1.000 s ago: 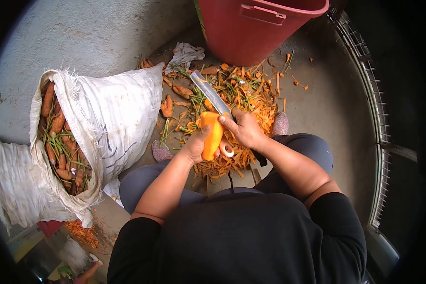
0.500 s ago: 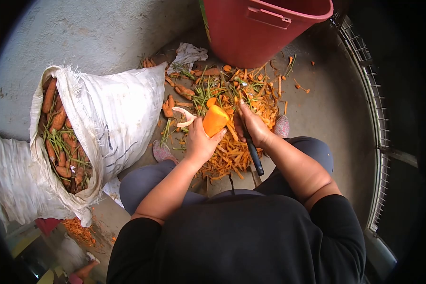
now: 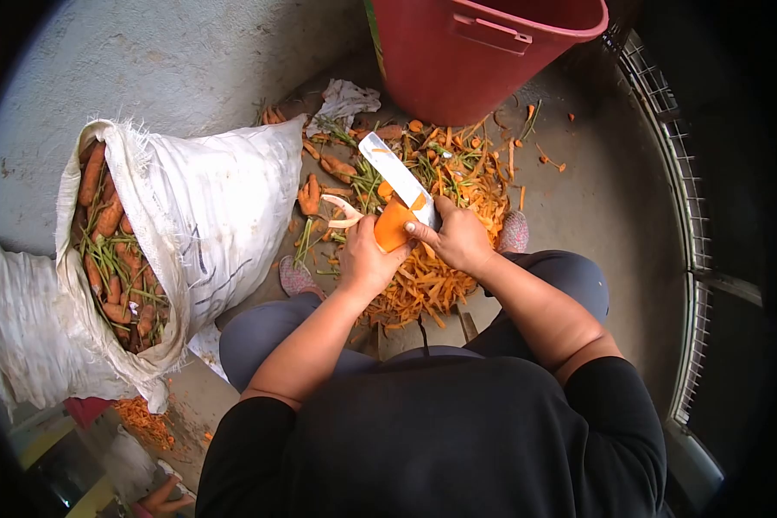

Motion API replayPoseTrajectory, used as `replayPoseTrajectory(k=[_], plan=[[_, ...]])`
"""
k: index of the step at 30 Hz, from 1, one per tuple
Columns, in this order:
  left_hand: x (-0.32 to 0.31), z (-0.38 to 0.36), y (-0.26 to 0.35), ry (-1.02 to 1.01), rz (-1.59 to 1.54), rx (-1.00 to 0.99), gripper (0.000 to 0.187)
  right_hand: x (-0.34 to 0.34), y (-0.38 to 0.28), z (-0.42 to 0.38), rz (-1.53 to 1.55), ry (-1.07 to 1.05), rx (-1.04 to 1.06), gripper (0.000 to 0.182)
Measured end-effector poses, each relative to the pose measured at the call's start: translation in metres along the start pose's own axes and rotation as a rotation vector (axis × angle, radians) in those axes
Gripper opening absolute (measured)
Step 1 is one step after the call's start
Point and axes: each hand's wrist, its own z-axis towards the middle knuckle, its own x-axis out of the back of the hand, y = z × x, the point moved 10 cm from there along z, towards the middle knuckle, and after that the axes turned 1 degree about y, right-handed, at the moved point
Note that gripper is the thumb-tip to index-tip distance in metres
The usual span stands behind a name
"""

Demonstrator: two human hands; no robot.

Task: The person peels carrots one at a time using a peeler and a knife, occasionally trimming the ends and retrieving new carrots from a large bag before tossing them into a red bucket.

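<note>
My left hand (image 3: 369,262) is closed around a thick, bright orange peeled carrot (image 3: 393,226). A pale, curved peeler (image 3: 343,212) sticks out from the same hand on its left side. In my right hand (image 3: 461,235) is a broad knife (image 3: 394,167), its blade angled up and to the left, its near end against the top of the carrot. The right thumb rests at the carrot's side. The knife's handle is hidden by the hand. Orange peelings (image 3: 423,289) and green stems (image 3: 367,181) lie on the floor below.
A white sack (image 3: 224,190) full of unpeeled carrots (image 3: 108,216) lies open at the left, with another sack (image 3: 17,311) behind it. A red bin (image 3: 457,78) stands ahead. Metal mesh (image 3: 678,181) runs along the right. Another person's leg (image 3: 160,496) shows at the lower left.
My right hand has turned the knife, so the blade now points up and left instead of the dark handle showing toward my lap. The blade has come onto the carrot.
</note>
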Motion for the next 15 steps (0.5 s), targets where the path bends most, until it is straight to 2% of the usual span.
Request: replayPoseTrajectory(k=[5, 11, 14, 15], plan=[[-0.001, -0.001, 0.001, 0.03, -0.029, -0.043, 0.06, 0.003, 0.007, 0.0, -0.082, 0.053, -0.056, 0.065], [-0.006, -0.004, -0.003, -0.029, -0.019, 0.001, 0.059, -0.001, 0.005, 0.001, -0.063, -0.008, -0.029, 0.063], [-0.012, -0.005, -0.005, -0.062, -0.01, 0.005, 0.059, -0.009, 0.004, -0.001, -0.011, -0.071, -0.023, 0.062], [-0.014, -0.005, -0.006, -0.07, -0.003, 0.002, 0.059, -0.018, 0.009, -0.001, 0.172, -0.132, -0.062, 0.061]])
